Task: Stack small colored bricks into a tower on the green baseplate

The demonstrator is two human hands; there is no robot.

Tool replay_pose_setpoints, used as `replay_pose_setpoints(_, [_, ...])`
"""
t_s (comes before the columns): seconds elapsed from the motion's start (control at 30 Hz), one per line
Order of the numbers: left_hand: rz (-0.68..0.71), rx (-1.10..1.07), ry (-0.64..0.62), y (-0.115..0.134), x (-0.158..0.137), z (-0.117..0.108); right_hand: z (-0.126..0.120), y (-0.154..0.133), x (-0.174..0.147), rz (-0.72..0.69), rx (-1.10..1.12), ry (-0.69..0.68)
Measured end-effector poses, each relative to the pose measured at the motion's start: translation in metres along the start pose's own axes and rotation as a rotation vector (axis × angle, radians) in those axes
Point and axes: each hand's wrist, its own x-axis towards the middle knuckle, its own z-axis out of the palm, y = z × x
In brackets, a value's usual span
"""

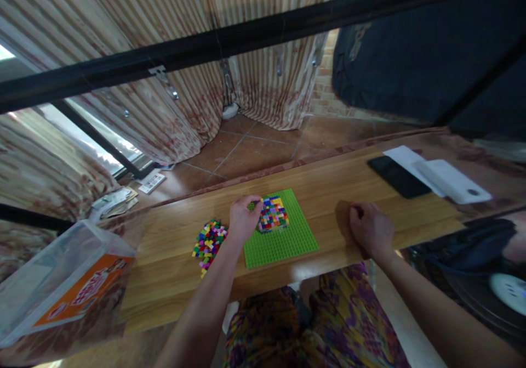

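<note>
A green studded baseplate lies on the wooden table. On its upper part stands a low square build of multicoloured toy bricks. My left hand reaches over the plate's left side, thumb and forefinger pinched at the far left corner of the build. Whatever sits between those fingertips is too small to make out. Left of that hand is a loose pile of small coloured bricks, partly covered by my forearm. My right hand rests on the table right of the plate, fingers curled into a loose fist, with nothing visible in it.
A clear plastic box with an orange label stands left of the wooden table. At the right end lie a black phone and white box parts. A dark metal bar crosses beyond the table, before curtains.
</note>
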Motion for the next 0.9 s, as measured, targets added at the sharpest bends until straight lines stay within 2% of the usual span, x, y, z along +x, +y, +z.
replay_pose_setpoints(0.27, [0.012,-0.183,0.005,-0.005,0.000,0.006,0.001,0.002,0.000,-0.011,0.005,0.006])
replay_pose_setpoints(0.53, [-0.049,-0.232,0.019,-0.011,-0.001,0.012,0.001,0.003,0.001,-0.012,0.001,-0.006])
replay_pose_setpoints(0.7, [-0.011,-0.195,0.014,-0.009,-0.001,0.008,0.001,0.003,0.001,-0.019,0.006,0.016])
replay_pose_setpoints(0.9, [0.113,-0.022,-0.008,-0.006,0.003,0.003,0.001,0.002,0.001,-0.011,-0.019,0.003])
